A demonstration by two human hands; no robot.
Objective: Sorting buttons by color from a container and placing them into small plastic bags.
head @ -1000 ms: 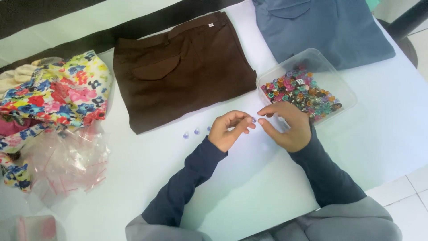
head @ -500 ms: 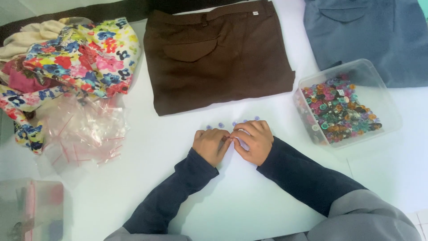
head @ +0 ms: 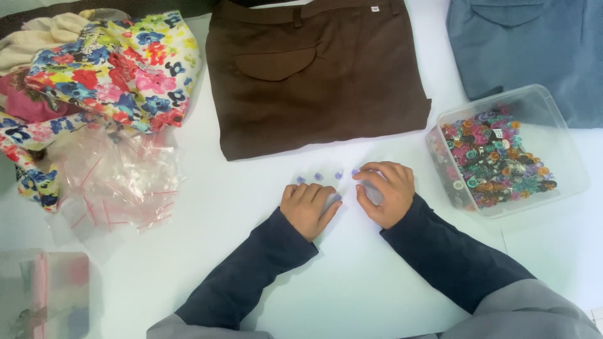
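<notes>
A: Big stuff first? The worktop looked white, brown trousers folded at the top, blue trousers off to the right, floral cloth on the left.

B: Yes. The camera had drifted right to left over the last second, so the clear tub of buttons sat further right in view.

A: Hands?

B: Both had come down from the tub to the worktop. Left hand lay flat, fingers loosely spread, holding nothing. Right hand was curled, fingertips pressed on a small bluish button.

A: And the rest?

B: Three more, the loose buttons, sat in a row just above the left hand, so the row seemed to be growing.
</notes>
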